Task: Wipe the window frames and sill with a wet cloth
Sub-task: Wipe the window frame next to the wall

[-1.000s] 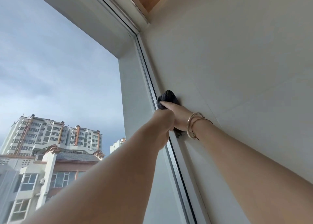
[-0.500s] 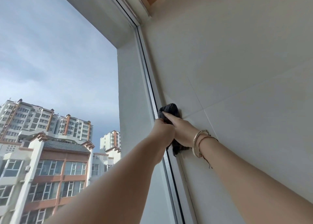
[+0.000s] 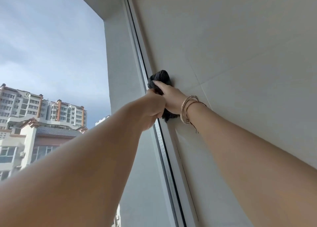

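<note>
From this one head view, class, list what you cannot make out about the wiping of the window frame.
1. Head view: the left hand fingers are turned away, so its grip on the dark cloth is unclear.
2. The right hand covers the cloth's middle.
3. The window frame stretch under the cloth is hidden.
4. The sill is cut off by the bottom edge.
5. Whether the cloth is wet cannot be told.

A dark grey cloth (image 3: pixel 160 77), nubby and matt like knitted or terry fabric, is bunched against a smooth white window frame (image 3: pixel 173 151) with a faint satin sheen. Right of the cloth, the wall tiles (image 3: pixel 240 55) look smooth and matt cream. Just below the cloth, thin metallic bangles (image 3: pixel 186 104) gleam gold.
</note>
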Tool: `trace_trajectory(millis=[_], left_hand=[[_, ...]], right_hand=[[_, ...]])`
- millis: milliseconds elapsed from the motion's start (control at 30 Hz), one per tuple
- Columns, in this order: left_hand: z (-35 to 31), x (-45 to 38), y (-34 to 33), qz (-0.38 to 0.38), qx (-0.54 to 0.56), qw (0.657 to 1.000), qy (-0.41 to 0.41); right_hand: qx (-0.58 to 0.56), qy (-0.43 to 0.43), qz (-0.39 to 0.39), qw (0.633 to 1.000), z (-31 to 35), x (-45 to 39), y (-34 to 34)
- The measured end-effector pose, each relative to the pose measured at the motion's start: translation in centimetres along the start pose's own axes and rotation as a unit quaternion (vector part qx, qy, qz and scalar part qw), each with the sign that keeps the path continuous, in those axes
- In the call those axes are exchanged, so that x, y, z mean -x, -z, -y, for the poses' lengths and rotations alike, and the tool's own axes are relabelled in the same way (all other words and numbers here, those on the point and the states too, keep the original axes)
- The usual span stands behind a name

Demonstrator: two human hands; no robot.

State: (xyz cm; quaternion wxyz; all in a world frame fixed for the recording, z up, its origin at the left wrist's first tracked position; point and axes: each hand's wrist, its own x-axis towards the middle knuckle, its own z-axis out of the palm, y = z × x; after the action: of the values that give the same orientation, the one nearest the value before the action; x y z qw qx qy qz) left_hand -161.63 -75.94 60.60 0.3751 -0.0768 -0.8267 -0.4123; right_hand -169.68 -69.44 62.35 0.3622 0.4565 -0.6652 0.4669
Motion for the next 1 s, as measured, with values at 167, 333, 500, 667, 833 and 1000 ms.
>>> trace_trajectory(millis=[167, 333, 500, 667, 833, 1000], left_hand=[[5.2, 8.3, -3.8, 0.058, 0.015, 0.998, 0.027], [9.1, 13.4, -6.0, 0.071, 0.057, 0.993, 0.08], [12.1, 17.7, -8.2, 0.096, 0.088, 0.985, 0.115], [14.5, 20.7, -9.9, 0.108, 0.094, 0.975, 0.172], [16.1, 23.3, -11.0, 0.122, 0.096, 0.964, 0.214], [16.4, 26.4, -11.3, 0.132, 0.081, 0.952, 0.263]], right_hand=[[-0.043, -0.048, -0.004, 0.998, -2.2, 9.1, -2.6], [-0.094, -0.066, 0.022, 0.993, -3.2, 18.6, -4.5], [-0.142, -0.107, 0.035, 0.983, -4.5, 24.2, -5.8], [-0.195, -0.132, 0.034, 0.971, -5.9, 28.0, -7.6], [-0.196, -0.153, 0.021, 0.968, -6.7, 31.7, -8.7], [-0.179, -0.209, 0.034, 0.961, -7.3, 35.6, -9.3]])
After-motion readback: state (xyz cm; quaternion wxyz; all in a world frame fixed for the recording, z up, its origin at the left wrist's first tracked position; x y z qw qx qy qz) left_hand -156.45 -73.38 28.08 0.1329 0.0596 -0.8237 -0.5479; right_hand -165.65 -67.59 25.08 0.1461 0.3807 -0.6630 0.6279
